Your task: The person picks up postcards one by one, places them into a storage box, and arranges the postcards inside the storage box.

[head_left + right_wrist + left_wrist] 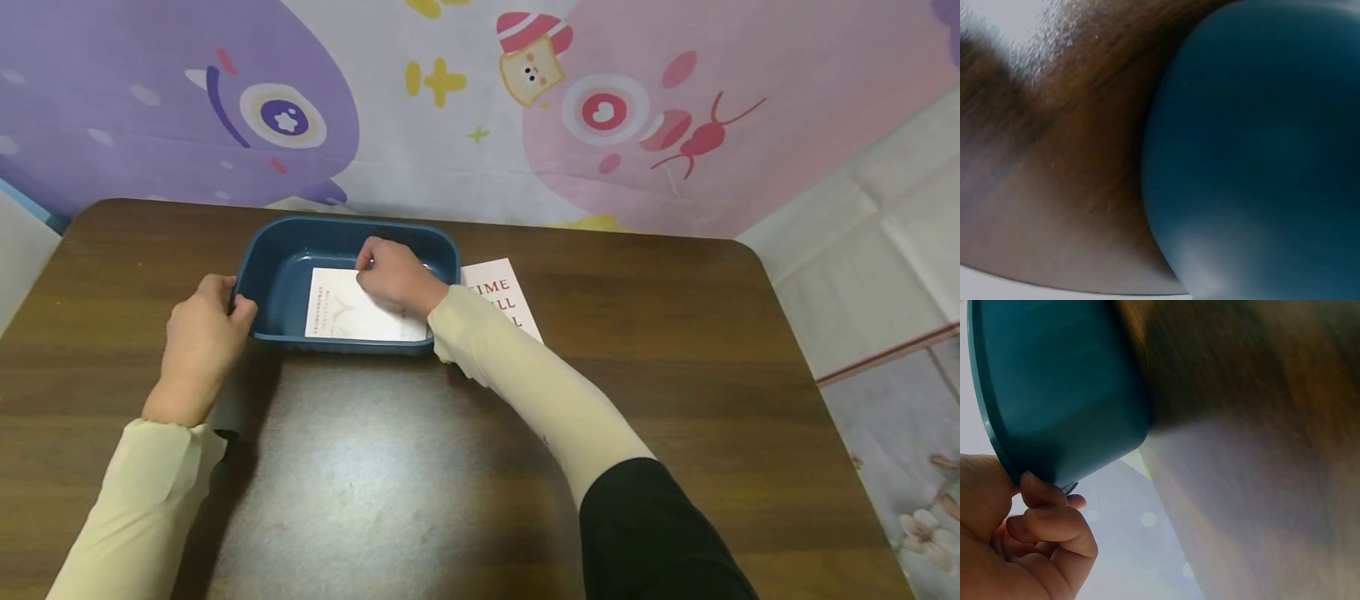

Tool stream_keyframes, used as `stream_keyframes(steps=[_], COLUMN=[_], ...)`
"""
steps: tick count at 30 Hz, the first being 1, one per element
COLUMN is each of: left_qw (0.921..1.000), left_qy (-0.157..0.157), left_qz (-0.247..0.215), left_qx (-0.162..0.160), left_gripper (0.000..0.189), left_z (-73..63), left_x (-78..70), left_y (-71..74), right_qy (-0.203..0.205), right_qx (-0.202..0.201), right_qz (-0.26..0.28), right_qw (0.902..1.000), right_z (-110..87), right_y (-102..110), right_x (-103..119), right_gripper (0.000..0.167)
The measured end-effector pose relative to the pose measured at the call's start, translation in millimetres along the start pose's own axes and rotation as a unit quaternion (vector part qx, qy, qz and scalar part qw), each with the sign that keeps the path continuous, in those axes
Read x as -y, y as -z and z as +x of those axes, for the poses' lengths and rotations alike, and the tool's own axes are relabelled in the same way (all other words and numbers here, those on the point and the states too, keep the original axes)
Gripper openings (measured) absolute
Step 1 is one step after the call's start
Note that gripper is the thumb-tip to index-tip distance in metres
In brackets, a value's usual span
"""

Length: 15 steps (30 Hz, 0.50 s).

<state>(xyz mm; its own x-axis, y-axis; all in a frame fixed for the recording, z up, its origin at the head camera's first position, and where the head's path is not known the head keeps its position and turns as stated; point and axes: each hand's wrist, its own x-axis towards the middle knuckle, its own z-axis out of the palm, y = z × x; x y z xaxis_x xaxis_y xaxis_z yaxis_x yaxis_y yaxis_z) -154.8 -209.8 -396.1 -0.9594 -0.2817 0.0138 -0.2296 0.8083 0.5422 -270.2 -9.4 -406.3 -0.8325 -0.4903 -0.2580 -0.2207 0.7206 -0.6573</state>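
A dark blue rectangular tub (281,287) sits near the table's back edge. My left hand (202,337) grips its left end by the rim; the left wrist view shows my thumb and curled fingers (1060,534) at that rim. Over the tub's inside, my right hand (401,279) has bent fingers at the upper edge of a white printed card (337,312) and appears to pinch it. The hand covers part of the card. The right wrist view shows only the tub's outer wall (1254,150) and the table, without the hand.
A white card with red lettering (498,292) lies on the table right of the tub, partly behind my right sleeve. The brown wooden table (660,400) reaches a cartoon-printed cloth (465,167) at the back. Pale panels stand at the right.
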Motion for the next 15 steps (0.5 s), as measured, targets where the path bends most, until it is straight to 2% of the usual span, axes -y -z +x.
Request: stream_keyframes(steps=[8,15], left_qw=[0.9999,0.9996], left_qy=[-0.005,-0.012], left_qz=[0.004,0.003], left_qx=[-0.013,-0.024], left_gripper=[0.043,0.042], left_z=[0.3,0.6], left_x=[-0.8,0.9], left_y=[0.0,-1.7], right_qy=[0.019,0.037], right_qx=[0.013,-0.01], right_qz=[-0.023,-0.038], right_qw=[0.9995,0.9986], right_z=[3.4,4.8], right_y=[-5.4,-8.1], right_x=[-1.0,-2.4], right_gripper=[0.028,0.022])
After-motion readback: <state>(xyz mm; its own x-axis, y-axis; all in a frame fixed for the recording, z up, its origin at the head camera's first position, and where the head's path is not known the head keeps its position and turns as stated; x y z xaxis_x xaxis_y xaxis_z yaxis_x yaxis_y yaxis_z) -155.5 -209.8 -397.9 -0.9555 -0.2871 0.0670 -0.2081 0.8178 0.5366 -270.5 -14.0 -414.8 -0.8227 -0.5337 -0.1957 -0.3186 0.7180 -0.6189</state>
